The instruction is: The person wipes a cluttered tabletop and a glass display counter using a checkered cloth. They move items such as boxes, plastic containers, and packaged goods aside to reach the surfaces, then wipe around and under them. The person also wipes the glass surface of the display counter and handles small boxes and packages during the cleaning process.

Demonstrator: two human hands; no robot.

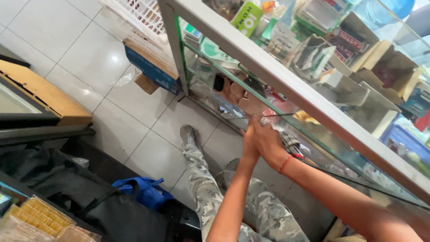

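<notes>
Both hands meet at the edge of a sliding glass pane (251, 134) on the open side of a glass display cabinet (286, 85). The left hand (249, 142) presses flat against the pane edge, palm inward, fingers straight and close together, not wrapped around anything. The right hand (268, 141) lies just beside it, touching it, with a red cord on the wrist; its fingers (244, 96) reach past the pane into the cabinet and appear through the glass, spread narrowly over packets on the shelf. Whether these fingers grip a packet cannot be determined. The pane stands upright between the two palms and the shelf contents.

The cabinet holds small boxes and packets (309, 54) on its upper glass shelf, with open cardboard cartons (385, 67) further right. Wrapped items lie on the lower shelf behind the hands.

On the tiled floor (89, 58), a blue cardboard box (150, 67) stands against the cabinet corner under a white plastic basket (143, 18). A blue bag (143, 190) lies on dark cloth near the person's knee.
</notes>
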